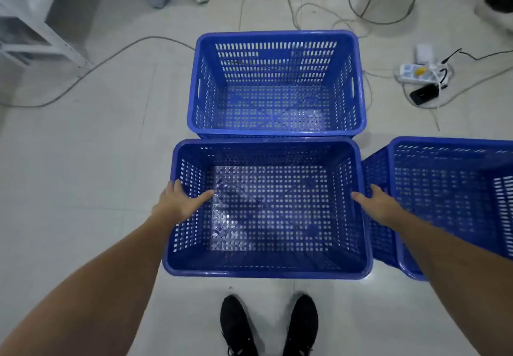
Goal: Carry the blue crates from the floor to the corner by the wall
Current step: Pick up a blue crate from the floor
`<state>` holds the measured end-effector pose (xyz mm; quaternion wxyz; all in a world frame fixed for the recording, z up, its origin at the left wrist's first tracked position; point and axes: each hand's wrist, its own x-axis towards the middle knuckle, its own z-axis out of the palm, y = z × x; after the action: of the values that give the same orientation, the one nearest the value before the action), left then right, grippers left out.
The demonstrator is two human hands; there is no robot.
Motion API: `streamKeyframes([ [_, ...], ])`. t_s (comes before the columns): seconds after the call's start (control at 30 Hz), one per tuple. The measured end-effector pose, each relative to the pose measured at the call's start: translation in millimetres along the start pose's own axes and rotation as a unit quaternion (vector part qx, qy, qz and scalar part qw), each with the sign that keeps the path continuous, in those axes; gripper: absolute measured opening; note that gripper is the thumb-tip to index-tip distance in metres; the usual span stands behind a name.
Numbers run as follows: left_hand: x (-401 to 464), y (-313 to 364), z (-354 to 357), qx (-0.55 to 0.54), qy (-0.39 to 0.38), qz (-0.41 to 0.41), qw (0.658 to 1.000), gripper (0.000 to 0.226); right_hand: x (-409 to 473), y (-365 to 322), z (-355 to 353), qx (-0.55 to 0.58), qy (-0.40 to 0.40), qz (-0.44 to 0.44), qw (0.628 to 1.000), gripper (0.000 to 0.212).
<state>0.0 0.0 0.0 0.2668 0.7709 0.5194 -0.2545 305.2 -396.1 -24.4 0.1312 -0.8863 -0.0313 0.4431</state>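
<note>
At the nearest blue perforated plastic crate (266,271), left hand (177,204) and right hand (379,205) gripped opposite rims; lifting appeared next.

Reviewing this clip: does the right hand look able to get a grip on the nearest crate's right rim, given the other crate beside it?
Probably yes. The right hand already rests on the nearest crate at its right rim, and the side crate leaves a narrow gap there.

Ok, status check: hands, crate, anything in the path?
Left hand and right hand on the near crate side rims, thumbs inside. Crate empty. Far crate butts its front; third crate close right; cables beyond.
</note>
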Motion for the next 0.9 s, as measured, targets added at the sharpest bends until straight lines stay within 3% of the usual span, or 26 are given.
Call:
streamKeyframes([
  [0.3,48,-18,40,-0.150,0.016,-0.071,0.986,0.158,43,10,25,0.030,-0.008,0.091,0.995,0.086],
  [0.47,65,-23,49,-0.057,0.080,-0.095,0.991,0.139,64,18,37,0.051,0.008,0.114,0.992,0.077],
  [0.7,92,-36,63,-0.133,0.075,-0.138,0.979,0.116,84,30,45,0.054,0.019,0.120,0.991,0.074],
  [0.9,106,-55,67,-0.235,0.052,-0.132,0.962,0.095,96,31,55,0.177,0.062,0.110,0.976,0.031],
])
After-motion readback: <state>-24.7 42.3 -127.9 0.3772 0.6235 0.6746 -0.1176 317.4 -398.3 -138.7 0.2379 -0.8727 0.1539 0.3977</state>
